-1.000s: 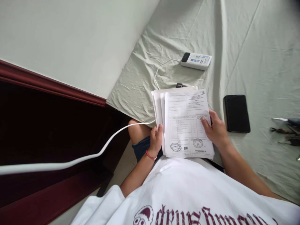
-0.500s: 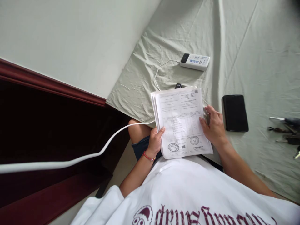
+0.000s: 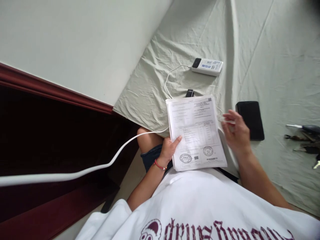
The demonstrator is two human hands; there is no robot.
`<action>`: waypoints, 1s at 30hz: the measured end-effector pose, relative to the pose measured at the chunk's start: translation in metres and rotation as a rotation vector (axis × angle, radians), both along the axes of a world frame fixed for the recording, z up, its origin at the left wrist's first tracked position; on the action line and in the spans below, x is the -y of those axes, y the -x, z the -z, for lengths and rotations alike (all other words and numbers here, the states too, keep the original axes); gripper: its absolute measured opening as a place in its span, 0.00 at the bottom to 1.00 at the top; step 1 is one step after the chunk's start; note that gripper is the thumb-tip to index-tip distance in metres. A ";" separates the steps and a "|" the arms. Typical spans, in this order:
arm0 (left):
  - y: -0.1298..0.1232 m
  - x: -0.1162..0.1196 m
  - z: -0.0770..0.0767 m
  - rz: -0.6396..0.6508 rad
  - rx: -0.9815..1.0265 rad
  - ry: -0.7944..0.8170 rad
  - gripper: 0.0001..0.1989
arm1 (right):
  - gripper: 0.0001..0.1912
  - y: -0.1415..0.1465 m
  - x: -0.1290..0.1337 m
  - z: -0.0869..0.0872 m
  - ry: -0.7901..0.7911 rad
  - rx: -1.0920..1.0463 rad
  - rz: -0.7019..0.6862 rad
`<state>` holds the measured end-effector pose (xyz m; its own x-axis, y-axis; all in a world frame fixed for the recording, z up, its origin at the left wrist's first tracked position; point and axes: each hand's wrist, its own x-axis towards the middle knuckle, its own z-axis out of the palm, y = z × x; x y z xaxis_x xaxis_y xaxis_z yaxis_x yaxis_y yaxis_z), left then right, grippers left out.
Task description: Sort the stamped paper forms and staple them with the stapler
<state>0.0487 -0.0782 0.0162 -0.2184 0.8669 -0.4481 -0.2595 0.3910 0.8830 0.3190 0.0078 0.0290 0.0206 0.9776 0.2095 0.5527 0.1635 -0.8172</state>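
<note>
Left hand (image 3: 170, 150) pins a stack of papers (image 3: 192, 133) by its left edge, thumb pressed over the top page, fingers hidden beneath, as the right hand (image 3: 237, 131) stands away with loosely curled, half-open fingers and nothing seen in its grasp. A second earlier, the right thumb lay on the top page and the sheets fanned at the left; now they sit nearly flush. The papers are held over the lap, lower edge by the white shirt (image 3: 200, 196), upper edge just beside a black gadget (image 3: 190, 93). Cloth (image 3: 287, 73) spreads beyond, giving room toward the power bank (image 3: 207, 66). On the right, space is tighter: the hand overlaps the phone (image 3: 252, 120) in view, contact impossible to tell, with keys (image 3: 310, 143) farther out
</note>
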 end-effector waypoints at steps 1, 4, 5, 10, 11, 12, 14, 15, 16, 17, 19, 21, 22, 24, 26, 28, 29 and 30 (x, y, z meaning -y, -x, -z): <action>0.000 0.000 0.000 0.005 -0.007 -0.011 0.25 | 0.28 -0.011 -0.003 -0.003 -0.076 0.071 0.073; 0.001 0.001 0.001 0.010 -0.043 -0.041 0.25 | 0.39 -0.050 -0.013 -0.003 -0.159 0.382 0.295; 0.001 0.001 0.002 0.009 -0.054 -0.043 0.25 | 0.45 -0.063 -0.015 -0.001 -0.114 0.474 0.353; 0.002 0.002 0.008 0.005 -0.104 -0.040 0.26 | 0.66 -0.083 -0.010 0.015 0.141 0.660 0.429; 0.003 0.002 0.009 0.009 -0.111 -0.045 0.26 | 0.67 -0.079 -0.007 0.016 0.155 0.647 0.413; 0.003 0.002 0.010 0.015 -0.112 -0.049 0.25 | 0.66 -0.073 -0.005 0.017 0.157 0.631 0.402; 0.003 0.003 0.011 0.022 -0.107 -0.053 0.25 | 0.66 -0.061 -0.003 0.016 0.148 0.613 0.404; 0.003 0.003 0.011 0.024 -0.104 -0.057 0.24 | 0.67 -0.056 -0.003 0.016 0.147 0.615 0.416; 0.003 0.003 0.010 0.026 -0.103 -0.061 0.24 | 0.67 -0.051 -0.005 0.015 0.151 0.620 0.433; 0.004 0.003 0.010 0.030 -0.103 -0.068 0.24 | 0.67 -0.047 -0.007 0.014 0.156 0.628 0.444; 0.004 0.003 0.009 0.041 -0.111 -0.087 0.23 | 0.65 -0.042 -0.012 0.012 0.168 0.640 0.461; 0.005 0.003 0.009 0.057 -0.129 -0.101 0.23 | 0.63 -0.039 -0.016 0.010 0.187 0.657 0.482; 0.005 0.003 0.009 0.063 -0.142 -0.104 0.23 | 0.61 -0.038 -0.018 0.009 0.201 0.673 0.493; 0.006 0.004 0.011 0.072 -0.167 -0.107 0.23 | 0.59 -0.037 -0.019 0.007 0.234 0.714 0.516; 0.007 0.004 0.012 0.080 -0.187 -0.108 0.23 | 0.57 -0.037 -0.020 0.005 0.262 0.750 0.524; 0.008 0.004 0.012 0.086 -0.205 -0.108 0.23 | 0.56 -0.037 -0.020 0.004 0.274 0.764 0.530; 0.008 0.004 0.013 0.090 -0.211 -0.109 0.23 | 0.56 -0.037 -0.021 0.003 0.275 0.764 0.533; 0.008 0.004 0.013 0.092 -0.216 -0.109 0.23 | 0.56 -0.037 -0.021 0.003 0.276 0.761 0.539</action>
